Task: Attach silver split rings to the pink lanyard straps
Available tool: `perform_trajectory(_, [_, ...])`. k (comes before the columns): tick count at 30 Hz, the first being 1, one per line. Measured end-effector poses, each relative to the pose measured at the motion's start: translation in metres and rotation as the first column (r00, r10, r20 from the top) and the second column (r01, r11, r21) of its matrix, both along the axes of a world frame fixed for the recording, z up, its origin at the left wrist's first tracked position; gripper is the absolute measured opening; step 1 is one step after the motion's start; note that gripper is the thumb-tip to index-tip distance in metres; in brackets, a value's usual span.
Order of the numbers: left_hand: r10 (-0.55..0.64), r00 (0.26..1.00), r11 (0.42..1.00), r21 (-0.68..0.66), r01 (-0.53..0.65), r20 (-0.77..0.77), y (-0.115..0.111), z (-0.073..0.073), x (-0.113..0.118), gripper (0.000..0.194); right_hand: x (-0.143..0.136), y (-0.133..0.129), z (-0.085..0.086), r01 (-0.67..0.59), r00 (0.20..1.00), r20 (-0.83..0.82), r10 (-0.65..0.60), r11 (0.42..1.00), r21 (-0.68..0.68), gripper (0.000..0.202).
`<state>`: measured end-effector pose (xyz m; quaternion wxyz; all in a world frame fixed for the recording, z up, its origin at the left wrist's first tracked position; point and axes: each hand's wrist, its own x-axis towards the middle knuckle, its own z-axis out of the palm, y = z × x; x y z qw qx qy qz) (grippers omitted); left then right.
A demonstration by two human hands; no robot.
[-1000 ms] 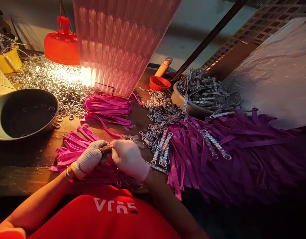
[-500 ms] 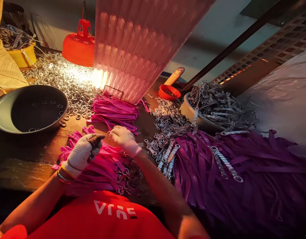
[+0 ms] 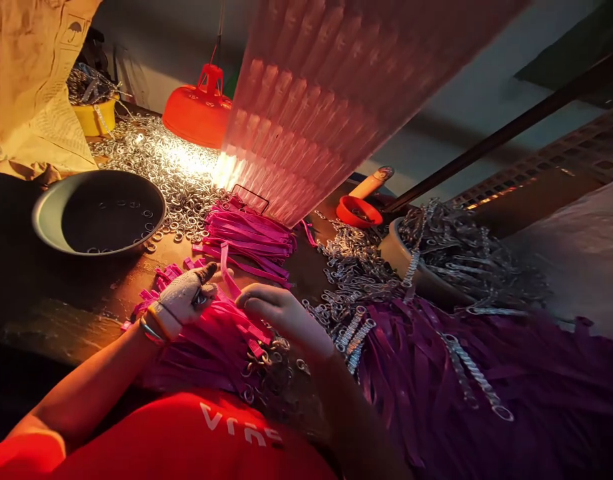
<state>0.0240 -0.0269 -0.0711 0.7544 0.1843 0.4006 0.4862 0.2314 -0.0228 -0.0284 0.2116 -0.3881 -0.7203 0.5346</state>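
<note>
One pink strap (image 3: 230,276), right of the bowl (image 3: 50,217), seems light and bendy, best pinched across its width, as the right hand (image 3: 285,313) does; what the curled left hand (image 3: 181,303) holds, I cannot tell.

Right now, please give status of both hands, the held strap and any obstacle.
Right hand pinching pink strap, end sticking out. Left hand close by, grip unclear. Other straps piled below; nothing seen blocking that end.
</note>
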Motion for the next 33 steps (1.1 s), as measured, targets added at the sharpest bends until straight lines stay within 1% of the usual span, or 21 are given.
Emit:
perform_trajectory(2, [0.044,0.995,0.997,-0.074,-0.037,0.094,0.002,0.008,-0.004,0.012,0.0,-0.023,0.002,0.01,0.999,0.051,-0.012,1.0,0.029,0.02])
perform_trajectory(3, [0.066,0.988,0.994,-0.092,-0.054,0.136,0.002,0.014,-0.006,0.015,-0.001,-0.033,0.0,0.018,0.998,0.067,-0.021,0.999,0.045,0.019])
perform_trajectory(5, [0.089,0.978,0.993,-0.093,-0.073,0.188,0.0,0.026,-0.013,0.021,-0.003,-0.053,-0.004,0.056,0.996,0.073,-0.06,0.997,0.057,0.018])
perform_trajectory(7, [0.085,0.976,0.994,-0.086,-0.069,0.2,-0.004,0.035,-0.018,0.023,-0.004,-0.068,-0.008,0.034,0.999,0.031,-0.035,0.998,0.047,0.016])
perform_trajectory(9, [0.047,0.989,0.998,-0.039,-0.042,0.143,-0.01,0.038,-0.02,0.019,-0.004,-0.075,-0.01,-0.032,0.999,-0.027,0.034,0.997,0.077,0.016])
perform_trajectory(10, [0.021,0.996,1.0,0.009,-0.022,0.087,-0.014,0.037,-0.019,0.015,-0.004,-0.076,-0.01,-0.034,0.998,-0.043,0.039,0.993,0.117,0.015])
perform_trajectory(11, [-0.011,1.0,0.998,0.067,0.01,0.012,-0.018,0.034,-0.017,0.012,-0.003,-0.075,-0.009,0.001,0.999,-0.046,0.006,0.986,0.167,0.015])
perform_trajectory(12, [-0.046,0.996,0.991,0.124,0.055,-0.075,-0.023,0.031,-0.013,0.014,-0.003,-0.073,-0.009,0.072,0.997,-0.04,-0.065,0.973,0.219,0.015])
perform_trajectory(14, [-0.126,0.966,0.965,0.196,0.172,-0.227,-0.034,0.026,-0.004,0.024,-0.002,-0.065,-0.009,0.224,0.973,-0.016,-0.231,0.919,0.325,0.018])
perform_trajectory(15, [-0.162,0.946,0.952,0.207,0.225,-0.281,-0.04,0.024,0.002,0.027,-0.002,-0.062,-0.009,0.259,0.958,0.015,-0.287,0.887,0.383,0.02])
perform_trajectory(16, [-0.194,0.926,0.941,0.206,0.269,-0.325,-0.045,0.024,0.007,0.027,-0.003,-0.058,-0.009,0.262,0.943,0.067,-0.325,0.854,0.448,0.022])
perform_trajectory(18, [-0.221,0.883,0.921,0.21,0.329,-0.414,-0.054,0.027,0.016,0.026,-0.004,-0.055,-0.011,0.182,0.901,0.224,-0.371,0.793,0.582,0.026])
perform_trajectory(20, [-0.236,0.82,0.892,0.219,0.396,-0.521,-0.059,0.032,0.022,0.033,-0.006,-0.056,-0.011,0.044,0.824,0.397,-0.404,0.745,0.666,0.027])
perform_trajectory(23, [-0.294,0.714,0.827,0.205,0.523,-0.635,-0.058,0.034,0.023,0.044,-0.006,-0.063,-0.009,-0.149,0.713,0.569,-0.409,0.705,0.693,0.022])
perform_trajectory(25, [-0.351,0.637,0.769,0.176,0.614,-0.686,-0.053,0.031,0.023,0.041,-0.004,-0.068,-0.009,-0.246,0.667,0.627,-0.403,0.675,0.695,0.02])
perform_trajectory(26, [-0.351,0.598,0.739,0.179,0.649,-0.72,-0.049,0.028,0.023,0.036,-0.002,-0.07,-0.009,-0.283,0.648,0.646,-0.403,0.66,0.696,0.019])
perform_trajectory(27, [-0.319,0.556,0.709,0.196,0.678,-0.768,-0.045,0.025,0.023,0.028,0.0,-0.072,-0.011,-0.306,0.631,0.658,-0.411,0.647,0.698,0.02])
perform_trajectory(30, [-0.122,0.436,0.614,0.277,0.739,-0.892,-0.036,0.018,0.029,0.01,0.004,-0.075,-0.018,-0.306,0.606,0.659,-0.446,0.634,0.71,0.019])
perform_trajectory(31, [-0.102,0.421,0.583,0.288,0.76,-0.901,-0.034,0.016,0.031,0.009,0.005,-0.076,-0.022,-0.285,0.604,0.653,-0.457,0.641,0.713,0.019])
perform_trajectory(32, [-0.138,0.428,0.567,0.283,0.773,-0.893,-0.033,0.015,0.034,0.01,0.006,-0.077,-0.025,-0.255,0.602,0.644,-0.471,0.651,0.715,0.018])
perform_trajectory(33, [-0.211,0.457,0.576,0.268,0.773,-0.864,-0.034,0.013,0.036,0.011,0.007,-0.078,-0.027,-0.221,0.6,0.634,-0.487,0.661,0.717,0.019])
